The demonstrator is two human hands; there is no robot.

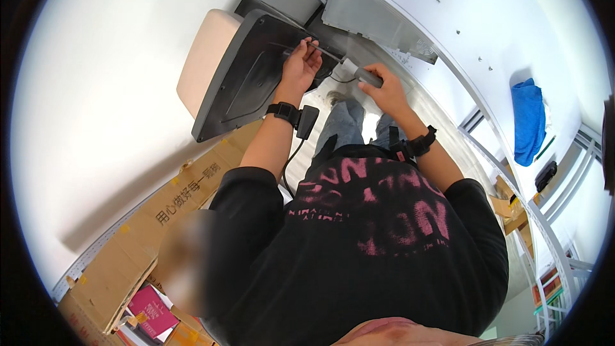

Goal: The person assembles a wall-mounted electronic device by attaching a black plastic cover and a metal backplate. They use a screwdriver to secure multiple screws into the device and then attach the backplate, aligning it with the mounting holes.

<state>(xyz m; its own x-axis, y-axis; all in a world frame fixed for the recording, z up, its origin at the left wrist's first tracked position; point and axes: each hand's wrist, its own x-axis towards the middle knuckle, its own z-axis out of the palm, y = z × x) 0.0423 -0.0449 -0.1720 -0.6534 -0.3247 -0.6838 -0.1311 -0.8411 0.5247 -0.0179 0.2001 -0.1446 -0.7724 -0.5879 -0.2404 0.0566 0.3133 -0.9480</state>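
A screwdriver with a grey handle, a pale collar (349,66) and a thin metal shaft slants between my two hands. My right hand (388,90) wraps round its handle. At the shaft's far end, the fingers of my left hand (300,69) are curled in and pinch near the tip; any small part between them is too small to make out. Just behind my left hand stands a tilted black panel (240,83) with a moulded face, backed by a beige cushion (208,57), like an upturned seat. Where the tip meets the panel is covered by my fingers.
A desk with a white top (487,32) runs along the right, a blue cloth (528,122) on it. Beneath its far end is a grey metal case (368,13). Cardboard boxes (173,202) stand at the left, one holding a magenta book (152,311). A cable (295,160) hangs by my left wrist.
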